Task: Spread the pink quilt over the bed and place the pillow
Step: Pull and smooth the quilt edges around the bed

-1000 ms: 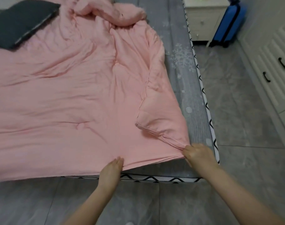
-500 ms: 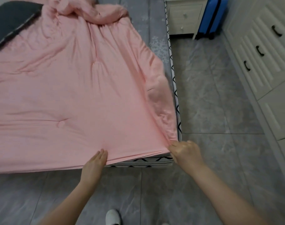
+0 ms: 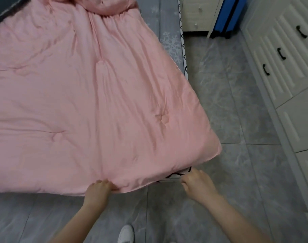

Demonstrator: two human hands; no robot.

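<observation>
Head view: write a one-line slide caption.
At the bed's foot, the left hand grips the pink quilt edge; the right hand hovers beside the corner, holding nothing.

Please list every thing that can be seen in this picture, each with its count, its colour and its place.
pink quilt: one, pink, spread over most of the bed, bunched at the far end.
pillow: one, dark grey, far left corner on the quilt, mostly cut off.
bed sheet: one, grey with snowflake print, bare strip along the right side.
bed edge: one, white with black zigzag, showing at the near right corner.
nightstand: one, cream, beside the bed at the top.
suitcase: one, blue, right of the nightstand.
cabinet: one, white with black handles, along the right.
floor: grey tiles.
shoe: one, white, bottom centre.
left hand: grips the quilt's near edge.
right hand: at the near right corner, holding nothing.
</observation>
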